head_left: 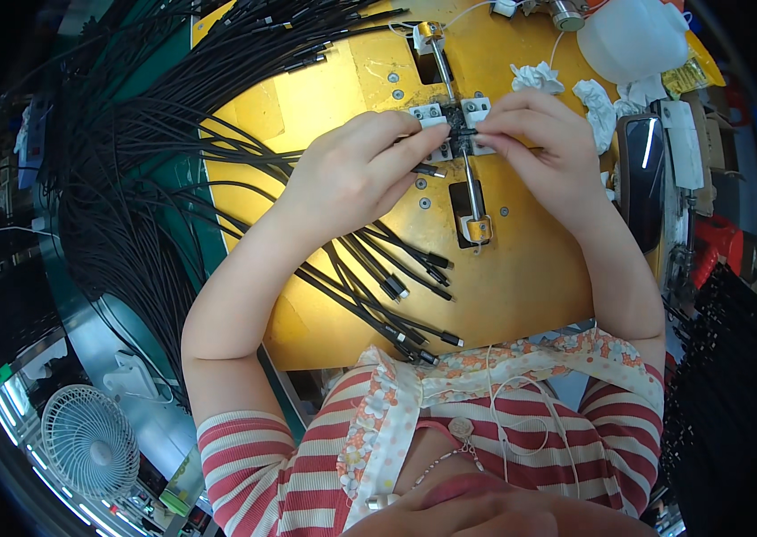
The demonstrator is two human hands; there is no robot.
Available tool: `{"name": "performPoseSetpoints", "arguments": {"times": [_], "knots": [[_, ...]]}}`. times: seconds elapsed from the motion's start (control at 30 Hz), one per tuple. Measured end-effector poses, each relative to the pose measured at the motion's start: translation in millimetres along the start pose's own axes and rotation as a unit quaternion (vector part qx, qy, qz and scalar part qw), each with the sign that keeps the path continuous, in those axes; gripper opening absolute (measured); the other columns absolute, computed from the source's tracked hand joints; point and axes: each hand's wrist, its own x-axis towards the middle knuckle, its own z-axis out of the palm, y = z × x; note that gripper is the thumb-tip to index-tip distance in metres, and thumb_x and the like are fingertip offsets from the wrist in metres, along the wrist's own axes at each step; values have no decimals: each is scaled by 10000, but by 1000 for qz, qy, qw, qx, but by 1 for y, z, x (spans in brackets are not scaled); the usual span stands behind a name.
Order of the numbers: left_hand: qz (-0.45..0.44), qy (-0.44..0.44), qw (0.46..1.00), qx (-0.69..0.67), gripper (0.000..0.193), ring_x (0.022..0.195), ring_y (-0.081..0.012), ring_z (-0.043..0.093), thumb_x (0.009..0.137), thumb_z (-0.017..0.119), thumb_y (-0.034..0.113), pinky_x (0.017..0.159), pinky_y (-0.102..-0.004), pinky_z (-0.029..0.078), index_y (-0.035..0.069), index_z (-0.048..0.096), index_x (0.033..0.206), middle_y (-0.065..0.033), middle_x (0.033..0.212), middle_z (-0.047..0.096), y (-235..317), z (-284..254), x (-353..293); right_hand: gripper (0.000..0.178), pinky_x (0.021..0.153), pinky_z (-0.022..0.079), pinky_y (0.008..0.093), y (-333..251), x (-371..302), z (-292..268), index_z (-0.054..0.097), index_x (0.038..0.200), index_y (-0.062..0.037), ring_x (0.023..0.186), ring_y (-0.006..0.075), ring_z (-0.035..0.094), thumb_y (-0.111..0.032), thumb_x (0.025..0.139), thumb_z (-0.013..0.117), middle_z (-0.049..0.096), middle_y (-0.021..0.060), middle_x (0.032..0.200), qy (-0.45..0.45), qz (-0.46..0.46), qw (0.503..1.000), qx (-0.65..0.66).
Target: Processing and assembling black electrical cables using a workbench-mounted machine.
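My left hand [356, 170] and my right hand [544, 148] meet at a small metal fixture on the gold plate. A short black cable end [465, 132] lies between their fingertips over the fixture's dark middle. Both hands are closed in a pinch at it, left fingers on one side, right thumb and forefinger on the other. The fixture has white blocks [477, 109] on both sides and silver rods [472, 183] running to brass-coloured end pieces. Another black cable plug [430, 170] sticks out below my left hand. The exact grip is partly hidden by the fingers.
Black cables [119, 179] hang in a thick bundle at the left, with several plugs [396, 286] spread over the gold plate [531, 286]. Crumpled white tissues [595, 112], a white container [633, 40] and a dark phone-like object [642, 170] lie to the right. A fan [92, 443] stands lower left.
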Motion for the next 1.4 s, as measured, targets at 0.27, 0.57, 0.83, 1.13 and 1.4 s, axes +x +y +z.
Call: {"name": "performPoseSetpoints", "arguments": {"times": [0.27, 0.57, 0.83, 1.13, 1.4], "knots": [[-36, -47, 997, 41, 490, 766, -204, 618, 685, 682, -31, 668, -308, 533, 105, 662, 1156, -60, 925, 586, -3, 0, -2, 76, 627, 458, 297, 6, 2, 6, 670, 855, 10, 725, 207, 580, -28, 791, 685, 571, 71, 834, 6, 30, 999, -35], [-38, -51, 997, 34, 440, 757, -204, 618, 696, 672, -2, 659, -310, 531, 100, 675, 1124, -62, 899, 578, -3, -1, -2, 50, 694, 445, 365, -7, 3, 0, 631, 800, -7, 741, 250, 555, -36, 778, 666, 549, 70, 802, -30, -96, 975, -198], [-35, -49, 997, 38, 397, 768, -215, 617, 685, 695, 25, 660, -312, 526, 53, 674, 1081, -67, 892, 582, -2, 1, 3, 99, 704, 441, 355, -14, -2, 23, 649, 849, -55, 778, 240, 573, -61, 755, 679, 596, 55, 849, 0, -115, 990, -77], [-55, -64, 996, 41, 337, 770, -218, 608, 722, 704, 38, 645, -325, 515, 66, 680, 1057, -70, 873, 588, 0, -3, 4, 103, 704, 487, 341, -5, 1, -10, 666, 867, -24, 793, 254, 614, -23, 767, 690, 621, 75, 828, -63, -85, 993, -57], [-39, -61, 995, 67, 322, 774, -236, 589, 729, 686, 10, 690, -332, 504, 63, 682, 1047, -67, 865, 601, -1, -9, 7, 108, 663, 502, 319, -4, -1, 0, 659, 880, -7, 758, 243, 628, 11, 776, 682, 634, 94, 822, -20, -40, 999, 2]]}}
